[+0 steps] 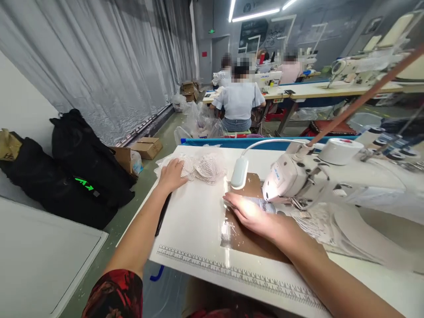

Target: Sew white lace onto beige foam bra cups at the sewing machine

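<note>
My left hand (171, 175) reaches to the far left of the white sewing table (195, 221) and rests on a pile of white lace pieces (202, 165), fingers curled over the nearest piece. My right hand (250, 214) lies flat with fingers stretched out on the brown plate area under the needle of the white sewing machine (298, 176), lit by the machine's small lamp (239, 173). White lace fabric (311, 221) lies beside and behind this hand under the machine head.
A printed ruler (232, 274) runs along the table's near edge. Black bags (73, 172) and cardboard boxes (147, 147) sit on the floor at left by a grey curtain. Other people sit at sewing tables farther back. Thread spools (380, 137) stand at right.
</note>
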A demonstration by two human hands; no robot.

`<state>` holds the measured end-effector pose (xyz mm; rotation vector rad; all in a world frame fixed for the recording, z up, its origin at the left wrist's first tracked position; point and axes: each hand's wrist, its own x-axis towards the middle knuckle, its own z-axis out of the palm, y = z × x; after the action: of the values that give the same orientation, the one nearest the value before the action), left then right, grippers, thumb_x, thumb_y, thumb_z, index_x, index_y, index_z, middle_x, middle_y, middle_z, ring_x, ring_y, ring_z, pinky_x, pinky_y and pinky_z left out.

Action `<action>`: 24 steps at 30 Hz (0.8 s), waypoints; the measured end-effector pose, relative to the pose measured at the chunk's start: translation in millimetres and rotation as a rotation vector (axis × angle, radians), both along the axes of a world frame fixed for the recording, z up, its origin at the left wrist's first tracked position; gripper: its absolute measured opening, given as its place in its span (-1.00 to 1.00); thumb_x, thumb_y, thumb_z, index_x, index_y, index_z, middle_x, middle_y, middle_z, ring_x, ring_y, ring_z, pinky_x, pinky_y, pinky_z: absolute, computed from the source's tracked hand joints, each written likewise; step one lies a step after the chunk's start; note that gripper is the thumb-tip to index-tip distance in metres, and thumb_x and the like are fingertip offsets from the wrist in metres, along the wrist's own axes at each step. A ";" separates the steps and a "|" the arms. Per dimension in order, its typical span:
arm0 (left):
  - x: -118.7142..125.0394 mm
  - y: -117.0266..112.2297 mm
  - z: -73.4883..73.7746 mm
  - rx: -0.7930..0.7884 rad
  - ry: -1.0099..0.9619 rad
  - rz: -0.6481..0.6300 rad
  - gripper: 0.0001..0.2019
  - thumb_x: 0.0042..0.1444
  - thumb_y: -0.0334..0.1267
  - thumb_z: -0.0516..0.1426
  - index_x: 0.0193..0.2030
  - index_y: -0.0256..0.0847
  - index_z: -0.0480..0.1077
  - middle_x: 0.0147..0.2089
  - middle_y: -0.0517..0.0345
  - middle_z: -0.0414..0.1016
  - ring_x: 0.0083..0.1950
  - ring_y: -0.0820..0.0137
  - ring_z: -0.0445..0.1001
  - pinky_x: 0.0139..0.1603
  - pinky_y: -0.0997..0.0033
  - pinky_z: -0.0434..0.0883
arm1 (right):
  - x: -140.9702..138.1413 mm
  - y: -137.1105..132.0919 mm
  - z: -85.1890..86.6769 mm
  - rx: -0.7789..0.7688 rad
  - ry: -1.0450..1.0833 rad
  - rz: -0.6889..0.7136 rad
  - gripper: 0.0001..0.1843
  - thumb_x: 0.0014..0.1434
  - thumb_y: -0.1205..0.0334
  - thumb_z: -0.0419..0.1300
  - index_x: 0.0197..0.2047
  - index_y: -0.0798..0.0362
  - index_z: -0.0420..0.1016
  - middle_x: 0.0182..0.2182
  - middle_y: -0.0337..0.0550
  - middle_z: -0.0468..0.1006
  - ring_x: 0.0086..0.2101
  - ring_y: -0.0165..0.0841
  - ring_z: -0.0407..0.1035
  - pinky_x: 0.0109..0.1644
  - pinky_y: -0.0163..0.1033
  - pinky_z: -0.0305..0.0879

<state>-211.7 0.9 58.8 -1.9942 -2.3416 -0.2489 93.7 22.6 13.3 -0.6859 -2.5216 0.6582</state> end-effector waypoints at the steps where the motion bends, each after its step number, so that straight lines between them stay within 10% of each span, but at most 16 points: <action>1: 3.3 -2.9 1.1 0.009 0.005 -0.014 -0.37 0.08 -0.13 0.17 0.28 -0.24 0.11 0.41 -0.18 -0.02 0.42 0.01 -0.06 0.33 -0.10 0.06 | 14.5 -10.8 0.5 -0.011 -0.017 0.013 -0.61 0.18 0.41 -0.07 -0.03 -0.02 0.43 -0.06 -0.07 0.55 -0.05 -0.24 0.44 0.06 -0.09 0.39; 7: 54.6 -24.7 2.9 0.042 -0.200 -0.341 -0.54 0.11 -0.03 0.12 0.13 -0.13 0.33 0.23 -0.03 0.33 0.26 0.07 0.28 0.27 0.03 0.26 | 113.5 -62.4 -4.5 0.012 -0.036 -0.078 -0.53 0.10 0.46 -0.03 0.06 0.05 0.39 0.00 -0.02 0.53 0.00 -0.22 0.41 0.04 -0.06 0.38; 10: 110.4 -41.6 4.4 -0.198 -0.439 -0.569 -0.59 0.14 0.01 0.11 0.10 -0.06 0.37 0.21 0.06 0.35 0.16 0.12 0.38 0.00 0.19 0.48 | 164.4 -84.2 -15.7 0.068 -0.036 -0.287 -0.51 0.13 0.47 -0.05 0.12 0.08 0.33 -0.07 0.01 0.56 -0.10 -0.27 0.47 -0.08 -0.15 0.43; 14: 201.1 -52.9 11.0 -0.334 -0.501 -0.959 -0.61 0.16 -0.15 0.13 0.13 -0.09 0.34 0.14 0.03 0.41 0.16 0.22 0.37 0.16 0.21 0.38 | 212.0 -104.8 -30.1 0.143 -0.020 -0.533 -0.53 0.12 0.44 -0.04 0.10 0.07 0.35 -0.27 -0.06 0.61 -0.31 -0.29 0.51 -0.28 -0.20 0.43; 19: 305.6 -30.3 0.8 -0.179 -0.445 -1.223 -0.56 0.13 -0.24 0.12 0.17 -0.14 0.28 0.21 -0.06 0.33 0.25 0.16 0.28 0.24 0.07 0.28 | 233.9 -110.5 -31.9 0.065 0.123 -0.626 -0.74 0.19 0.29 0.02 -0.10 0.00 0.47 -0.37 -0.12 0.61 -0.37 -0.32 0.49 -0.31 -0.25 0.39; 24: 384.8 17.3 -38.8 -0.052 -0.427 -1.187 -0.51 0.06 -0.33 0.13 0.17 -0.30 0.26 0.31 -0.18 0.16 0.37 0.10 0.06 0.33 0.06 0.15 | 237.4 -108.7 -26.7 -0.048 0.204 -0.487 -0.75 0.21 0.07 0.12 -0.17 0.02 0.49 -0.39 -0.14 0.59 -0.43 -0.37 0.45 -0.34 -0.29 0.34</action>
<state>173.1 18.2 20.0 -3.3254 -0.9371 -0.6865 331.1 -86.1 -13.4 -1.1368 -2.0466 0.5764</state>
